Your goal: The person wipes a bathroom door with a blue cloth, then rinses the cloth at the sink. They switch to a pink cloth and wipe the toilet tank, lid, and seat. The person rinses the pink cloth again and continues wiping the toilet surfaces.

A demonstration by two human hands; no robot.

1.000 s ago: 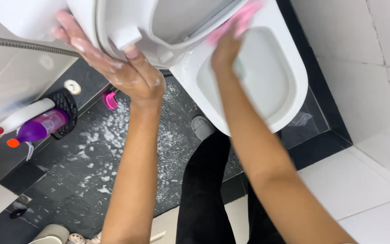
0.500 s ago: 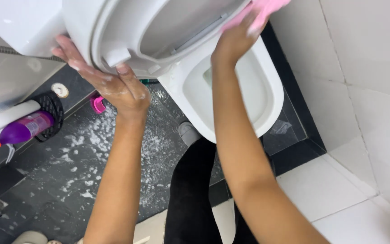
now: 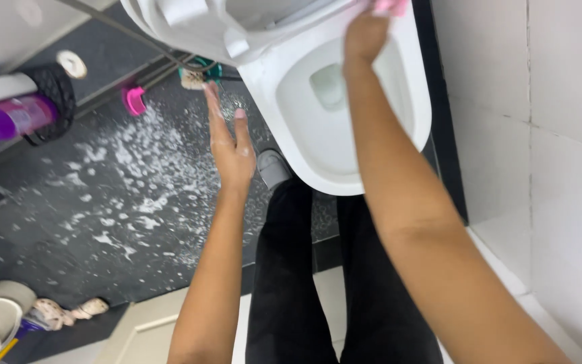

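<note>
At top centre, the right hand (image 3: 366, 34) presses a pink cloth (image 3: 391, 7) against the raised toilet lid (image 3: 190, 23), fingers closed on it. The left hand (image 3: 232, 145) hovers open, fingers together, left of the white bowl (image 3: 345, 158), above the foamy dark floor (image 3: 102, 202).

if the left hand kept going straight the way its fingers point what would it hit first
Probably the brush beside the toilet. The open left hand points up toward it; depth is unclear.

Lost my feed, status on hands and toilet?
Left hand open, empty, off the raised white toilet lid. Right hand presses pink cloth there. White bowl unobstructed.
</note>
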